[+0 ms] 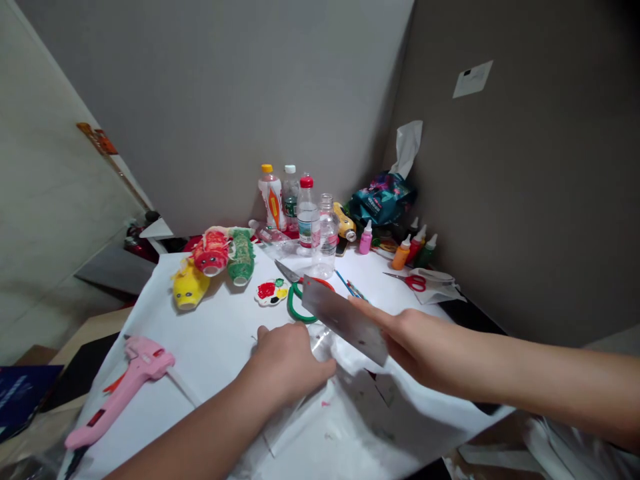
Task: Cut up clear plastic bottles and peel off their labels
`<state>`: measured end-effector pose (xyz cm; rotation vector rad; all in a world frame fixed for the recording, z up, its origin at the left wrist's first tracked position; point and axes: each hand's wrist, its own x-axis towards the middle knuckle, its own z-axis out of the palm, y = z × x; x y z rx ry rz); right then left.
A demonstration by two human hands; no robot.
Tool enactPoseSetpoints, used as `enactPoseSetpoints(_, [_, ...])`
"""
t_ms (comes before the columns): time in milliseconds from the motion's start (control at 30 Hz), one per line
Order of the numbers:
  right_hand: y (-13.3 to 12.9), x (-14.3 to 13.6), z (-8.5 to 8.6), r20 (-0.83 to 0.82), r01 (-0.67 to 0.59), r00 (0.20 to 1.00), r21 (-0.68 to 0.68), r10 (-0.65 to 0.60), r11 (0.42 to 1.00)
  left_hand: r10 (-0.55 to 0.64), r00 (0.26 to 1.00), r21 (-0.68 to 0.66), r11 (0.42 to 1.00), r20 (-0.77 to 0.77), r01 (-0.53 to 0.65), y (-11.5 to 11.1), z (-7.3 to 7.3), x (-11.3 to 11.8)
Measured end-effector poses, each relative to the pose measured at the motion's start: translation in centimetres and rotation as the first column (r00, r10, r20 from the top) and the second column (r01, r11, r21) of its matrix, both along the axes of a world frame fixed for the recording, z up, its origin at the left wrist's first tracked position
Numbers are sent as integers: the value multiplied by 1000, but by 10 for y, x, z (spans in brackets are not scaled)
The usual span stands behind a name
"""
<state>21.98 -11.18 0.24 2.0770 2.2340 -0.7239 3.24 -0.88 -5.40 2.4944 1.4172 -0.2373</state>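
Note:
My right hand is closed on a broad metal blade, blurred at its edges and raised over the table centre. To its left, my left hand is closed around a piece of clear plastic on the white table covering; most of that piece is hidden by the fingers. Just behind both hands lie scissors with green and red handles. A small paint palette with red, yellow, green and black paint is left of the scissors.
Fish-like figures stand back left; a pink glue gun lies at left. Bottles, a tissue pack, paint bottles and red-handled scissors are at the back and right.

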Motion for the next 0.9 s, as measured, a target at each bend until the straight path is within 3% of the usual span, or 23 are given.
enactPoseSetpoints(133, [-13,6,2,-2,46,999,6,-46,999,-16,1000,15,1000,4,15,-2,-5,1])
enactPoseSetpoints(300, [39,-12,-1,-70,-52,996,103,59,993,-5,1000,9,1000,14,5,-2,-4,2])
enactPoseSetpoints(400, [59,-21,-8,-88,-50,994,175,66,983,14,1000,-1,1000,11,-14,0,-1,1])
enactPoseSetpoints(533, [36,-15,-10,-71,-37,996,151,48,988,23,1000,1,1000,19,-23,0,0,0])
enactPoseSetpoints(667, [-10,-4,2,42,29,999,2,-29,1000,4,1000,2,1000,30,-4,-1,-2,0])
enactPoseSetpoints(733, [-19,-3,8,74,60,996,-37,-58,998,-14,999,-1,1000,36,14,-1,-2,0])
enactPoseSetpoints(800, [-13,-4,9,67,56,996,-26,-54,998,-20,999,0,1000,33,20,-1,-1,1])
enactPoseSetpoints(900, [19,-11,2,-30,-15,999,78,18,997,-8,1000,2,1000,15,8,0,1,2])
